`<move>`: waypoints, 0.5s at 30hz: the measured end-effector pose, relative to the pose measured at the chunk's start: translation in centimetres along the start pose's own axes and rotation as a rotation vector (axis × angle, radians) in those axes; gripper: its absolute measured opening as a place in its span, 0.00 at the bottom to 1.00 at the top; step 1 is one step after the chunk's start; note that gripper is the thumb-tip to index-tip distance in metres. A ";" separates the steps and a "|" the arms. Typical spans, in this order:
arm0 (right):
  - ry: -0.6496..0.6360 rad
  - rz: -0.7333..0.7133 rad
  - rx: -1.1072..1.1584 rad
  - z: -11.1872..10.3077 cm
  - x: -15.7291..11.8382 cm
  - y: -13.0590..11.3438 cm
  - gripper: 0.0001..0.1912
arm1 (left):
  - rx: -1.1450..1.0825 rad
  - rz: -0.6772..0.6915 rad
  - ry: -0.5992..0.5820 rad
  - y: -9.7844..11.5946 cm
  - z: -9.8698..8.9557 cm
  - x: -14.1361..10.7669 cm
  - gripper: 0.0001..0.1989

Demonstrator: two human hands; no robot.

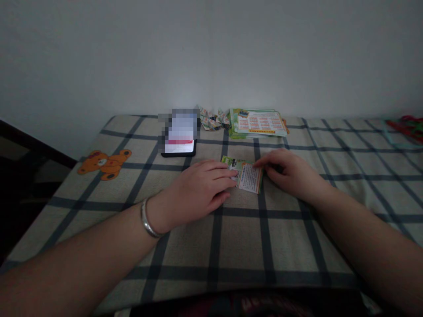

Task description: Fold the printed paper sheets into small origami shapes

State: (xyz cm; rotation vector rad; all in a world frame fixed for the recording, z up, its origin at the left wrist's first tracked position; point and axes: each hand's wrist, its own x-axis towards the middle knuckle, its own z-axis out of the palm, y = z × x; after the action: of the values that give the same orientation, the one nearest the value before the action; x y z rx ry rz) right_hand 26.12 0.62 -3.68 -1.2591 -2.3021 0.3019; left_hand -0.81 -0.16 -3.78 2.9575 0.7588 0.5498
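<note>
A small folded sheet of printed paper (250, 178), green and white with dense text, lies on the checked cloth. My left hand (203, 187) rests flat from the left, its outstretched fingertips on the paper's left part, covering some of it. At the opposite side, my right hand (287, 171) has bent fingers at the paper's upper right corner. Its index fingertip lies on the print and the thumb sits by the right edge; what is under these fingers is hidden. A silver bangle (147, 220) circles my left wrist.
Beyond my left hand lies a phone (180, 132) with a lit, blurred screen. Folded paper pieces (213, 119) and a stack of printed sheets (259, 122) lie by the wall. An orange bear cutout (105, 164) is on the cloth (188, 246) at left; red and green items (410, 127) lie far right.
</note>
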 end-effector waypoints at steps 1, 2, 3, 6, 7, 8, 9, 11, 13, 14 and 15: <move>-0.003 -0.015 -0.001 0.0 0.0 0.2 0.15 | 0.000 -0.007 -0.001 0.0 0.0 0.0 0.13; -0.004 -0.037 -0.002 0.1 0.0 0.3 0.15 | -0.001 -0.011 -0.003 0.1 0.0 -0.1 0.13; -0.002 -0.067 -0.003 0.1 0.0 0.4 0.15 | -0.003 -0.012 -0.009 0.1 0.0 -0.1 0.14; 0.024 -0.156 -0.017 0.0 -0.1 0.3 0.11 | -0.003 -0.008 -0.037 0.2 -0.1 -0.2 0.15; 0.031 -0.176 -0.023 -0.1 -0.2 0.1 0.10 | 0.001 -0.006 -0.046 0.2 -0.1 -0.2 0.16; 0.028 -0.194 -0.031 -0.2 -0.2 0.0 0.09 | 0.005 -0.007 -0.052 0.2 -0.2 -0.2 0.16; 0.013 -0.211 -0.037 -0.3 -0.3 -0.1 0.09 | 0.008 -0.010 -0.055 0.2 -0.2 -0.2 0.16; -0.039 -0.245 -0.037 -0.5 -0.4 -0.3 0.09 | 0.011 -0.013 -0.060 0.2 -0.3 -0.2 0.16; -0.093 -0.278 -0.025 -0.6 -0.5 -0.4 0.08 | 0.015 -0.013 -0.070 0.2 -0.4 -0.2 0.17; -0.118 -0.293 -0.017 -0.7 -0.5 -0.4 0.08 | 0.018 -0.009 -0.075 0.2 -0.4 -0.2 0.16; -0.137 -0.308 -0.009 -0.7 -0.4 -0.4 0.08 | 0.021 -0.002 -0.078 0.2 -0.4 -0.2 0.16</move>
State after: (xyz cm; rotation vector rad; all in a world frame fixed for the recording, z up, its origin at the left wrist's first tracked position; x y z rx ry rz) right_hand 26.37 0.01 -3.10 -0.8918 -2.5718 0.2758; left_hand -1.04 -0.49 -3.42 2.9777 0.7642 0.4255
